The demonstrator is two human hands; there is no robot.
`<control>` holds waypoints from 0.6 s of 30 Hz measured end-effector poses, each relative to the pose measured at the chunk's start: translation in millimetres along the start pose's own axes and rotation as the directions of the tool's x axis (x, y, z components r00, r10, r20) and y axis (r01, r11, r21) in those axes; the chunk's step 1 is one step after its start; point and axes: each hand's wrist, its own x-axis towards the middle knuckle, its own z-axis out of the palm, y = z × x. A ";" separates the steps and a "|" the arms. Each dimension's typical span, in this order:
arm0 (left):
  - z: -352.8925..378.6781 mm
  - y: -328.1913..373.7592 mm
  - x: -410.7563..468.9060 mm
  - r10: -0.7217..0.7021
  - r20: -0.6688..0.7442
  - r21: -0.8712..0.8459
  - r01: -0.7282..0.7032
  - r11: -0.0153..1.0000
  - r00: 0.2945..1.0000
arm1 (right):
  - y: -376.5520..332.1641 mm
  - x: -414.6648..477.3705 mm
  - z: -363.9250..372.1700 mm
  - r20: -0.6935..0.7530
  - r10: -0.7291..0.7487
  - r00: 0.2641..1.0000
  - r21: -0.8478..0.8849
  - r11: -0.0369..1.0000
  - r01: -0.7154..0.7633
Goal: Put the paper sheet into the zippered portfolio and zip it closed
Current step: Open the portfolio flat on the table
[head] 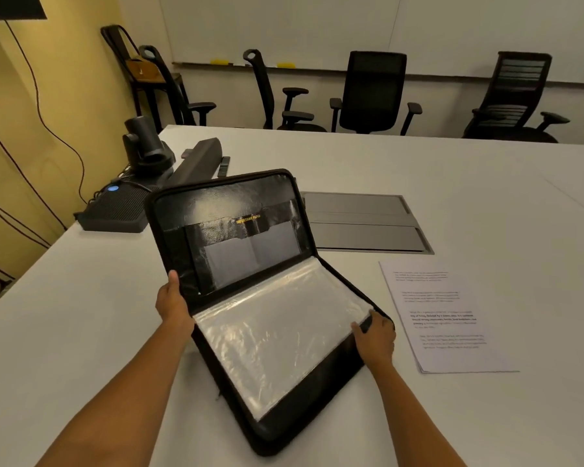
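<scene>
Both bare forearms reach forward, left hand and right hand gripping (thumbs up)

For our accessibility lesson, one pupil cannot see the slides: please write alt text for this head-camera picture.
Two hands hold a black zippered portfolio open on a white table: the left hand props the lid up, the right hand rests on the lower half's right edge. A printed paper sheet lies flat on the table to its right, not yet inside.

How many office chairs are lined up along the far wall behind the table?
4: one at far left, one left of centre, one at centre, one at right. The table edge may hide others.
</scene>
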 end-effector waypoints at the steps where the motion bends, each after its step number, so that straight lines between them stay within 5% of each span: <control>1: 3.6 2.9 5.7 -0.007 0.009 0.003 0.007 1.000 1.000 | -3.1 10.6 -3.0 0.030 -0.034 0.999 0.036 0.999 0.033; 8: 40.5 24.9 49.1 -0.098 0.120 0.107 0.085 0.991 0.988 | -37.3 86.0 -9.1 0.203 -0.067 0.977 0.155 0.987 0.036; 18: 103.4 28.5 93.3 -0.109 0.302 0.273 0.023 0.962 0.947 | -51.7 150.3 16.6 0.099 -0.022 0.995 0.271 0.963 -0.006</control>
